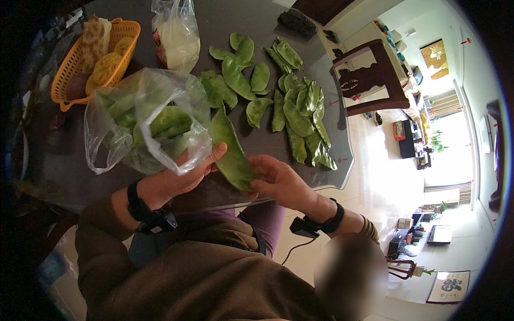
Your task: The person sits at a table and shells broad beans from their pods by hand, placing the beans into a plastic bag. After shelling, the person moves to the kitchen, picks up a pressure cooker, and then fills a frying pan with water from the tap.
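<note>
A large flat green bean pod point(231, 154) lies between my two hands, near the table's front edge. The fingers of my right hand point(277, 180) are closed on its lower end. My left hand point(188, 172) is at the pod's left side, thumb up against it, with its other fingers partly hidden by a clear plastic bag point(96, 140) full of green pods. Whether the left hand grips anything is unclear. Loose pods point(237, 80) are spread beyond my hands, and a denser pile of pods point(299, 116) lies to the right.
An orange plastic basket point(60, 90) with bread-like food stands at the far left. Beside it is a clear bag with pale contents point(178, 44). A dark object point(296, 24) rests at the table's far edge. A carved wooden chair point(395, 76) stands beyond the right edge.
</note>
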A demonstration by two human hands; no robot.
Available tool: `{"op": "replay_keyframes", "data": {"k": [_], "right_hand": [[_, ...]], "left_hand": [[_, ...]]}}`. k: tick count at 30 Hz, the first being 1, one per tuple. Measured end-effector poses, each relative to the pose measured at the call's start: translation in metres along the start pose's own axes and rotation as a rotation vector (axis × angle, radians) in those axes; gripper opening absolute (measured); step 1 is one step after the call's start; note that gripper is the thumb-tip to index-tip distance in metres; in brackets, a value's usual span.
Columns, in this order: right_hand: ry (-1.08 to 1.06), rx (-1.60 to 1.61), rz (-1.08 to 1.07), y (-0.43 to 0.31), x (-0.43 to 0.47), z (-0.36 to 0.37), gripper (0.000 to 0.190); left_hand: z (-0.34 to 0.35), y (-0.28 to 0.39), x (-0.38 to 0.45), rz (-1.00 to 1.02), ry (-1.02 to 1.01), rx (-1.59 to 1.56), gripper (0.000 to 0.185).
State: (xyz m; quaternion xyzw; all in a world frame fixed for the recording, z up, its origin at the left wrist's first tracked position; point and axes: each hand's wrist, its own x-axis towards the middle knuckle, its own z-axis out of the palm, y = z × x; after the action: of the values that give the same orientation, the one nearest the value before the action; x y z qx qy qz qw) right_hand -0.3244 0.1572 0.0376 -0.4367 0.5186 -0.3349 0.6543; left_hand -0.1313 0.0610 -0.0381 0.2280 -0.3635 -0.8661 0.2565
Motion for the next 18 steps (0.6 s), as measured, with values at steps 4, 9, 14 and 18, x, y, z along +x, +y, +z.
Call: {"op": "replay_keyframes", "data": {"k": [4,9,14,18], "right_hand": [[-0.018,-0.400,0.070,-0.028,0.027,-0.029,0.030],[0.365,-1.163,-0.294,-0.047,0.104,-0.065,0.037],[0.498,-1.653,-0.352,-0.030,0.155,-0.070,0.038],[0.459,-1.254,-0.135,-0.052,0.150,-0.087,0.039]], "left_hand": [[-0.011,-0.001,0.002,0.026,-0.031,0.003,0.036],[-0.014,-0.005,0.000,0.093,-0.016,0.135,0.041],[-0.015,-0.006,-0.003,0.166,-0.085,0.136,0.049],[-0.027,-0.008,-0.006,0.063,-0.019,0.329,0.046]]}}
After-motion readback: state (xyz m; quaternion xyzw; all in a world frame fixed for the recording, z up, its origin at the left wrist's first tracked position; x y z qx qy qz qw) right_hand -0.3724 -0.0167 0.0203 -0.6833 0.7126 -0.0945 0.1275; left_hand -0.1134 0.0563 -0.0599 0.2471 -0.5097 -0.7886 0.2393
